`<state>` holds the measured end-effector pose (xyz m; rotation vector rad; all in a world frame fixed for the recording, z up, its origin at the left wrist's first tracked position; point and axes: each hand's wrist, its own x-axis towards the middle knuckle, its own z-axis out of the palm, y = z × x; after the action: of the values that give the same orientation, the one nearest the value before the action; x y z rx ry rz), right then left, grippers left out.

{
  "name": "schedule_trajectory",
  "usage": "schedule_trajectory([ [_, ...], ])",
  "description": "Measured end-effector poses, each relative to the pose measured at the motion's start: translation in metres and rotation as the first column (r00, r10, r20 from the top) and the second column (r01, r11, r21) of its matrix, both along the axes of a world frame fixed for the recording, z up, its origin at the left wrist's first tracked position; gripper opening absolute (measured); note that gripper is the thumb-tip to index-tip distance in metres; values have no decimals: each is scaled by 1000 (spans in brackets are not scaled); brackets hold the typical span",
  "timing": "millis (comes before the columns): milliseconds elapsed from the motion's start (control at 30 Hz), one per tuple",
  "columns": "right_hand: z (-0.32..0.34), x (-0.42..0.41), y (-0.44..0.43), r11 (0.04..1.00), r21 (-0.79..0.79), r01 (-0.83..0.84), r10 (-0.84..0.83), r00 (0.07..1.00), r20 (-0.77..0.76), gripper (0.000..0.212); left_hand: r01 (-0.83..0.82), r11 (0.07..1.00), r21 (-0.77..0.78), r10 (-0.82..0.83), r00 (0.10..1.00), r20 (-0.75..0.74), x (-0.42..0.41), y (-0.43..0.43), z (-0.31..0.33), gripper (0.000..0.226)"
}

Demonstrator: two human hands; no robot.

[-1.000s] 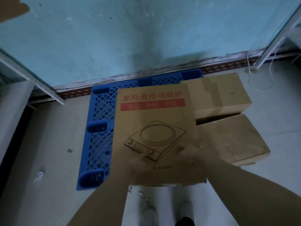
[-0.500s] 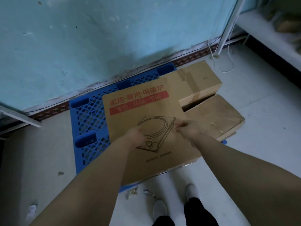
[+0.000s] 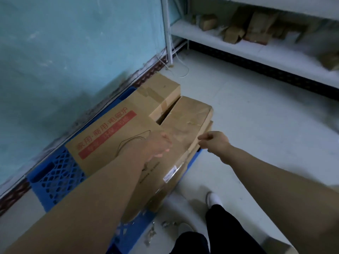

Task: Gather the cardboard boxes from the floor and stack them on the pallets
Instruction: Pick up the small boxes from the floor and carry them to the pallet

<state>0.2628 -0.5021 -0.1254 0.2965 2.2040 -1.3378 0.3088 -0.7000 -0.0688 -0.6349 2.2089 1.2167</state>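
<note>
A large cardboard box with red print and a line drawing of a cooker lies flat on the blue plastic pallet by the wall. A taped box and a plain crumpled box sit beside it on the pallet's right part. My left hand hovers over the printed box's right side, blurred, fingers relaxed and holding nothing. My right hand is just off the plain box's near edge, fingers loosely curled, holding nothing.
A teal wall runs behind the pallet. A white shelf unit with several brown parcels stands at the right. A thin white cable lies near its post. Small scraps lie by my white shoes.
Both hands have let go of the printed box, which now rests on the pallet. The hands have drawn back and the view has swung right toward the shelf.
</note>
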Motion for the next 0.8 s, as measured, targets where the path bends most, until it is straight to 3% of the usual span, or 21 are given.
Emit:
schedule_trajectory([
  [333,-7,82,187,886,20,464,-465,885,18,15,428,904,-7,-427,903,51,0,192,-19,32],
  [567,-6,160,287,763,18,647,-647,763,-10,16,606,793,-59,-604,796,50,40,308,-18,49],
  [800,-9,276,396,604,79,793,-797,601,68,17,739,670,-71,-732,674,104,99,409,-29,54],
])
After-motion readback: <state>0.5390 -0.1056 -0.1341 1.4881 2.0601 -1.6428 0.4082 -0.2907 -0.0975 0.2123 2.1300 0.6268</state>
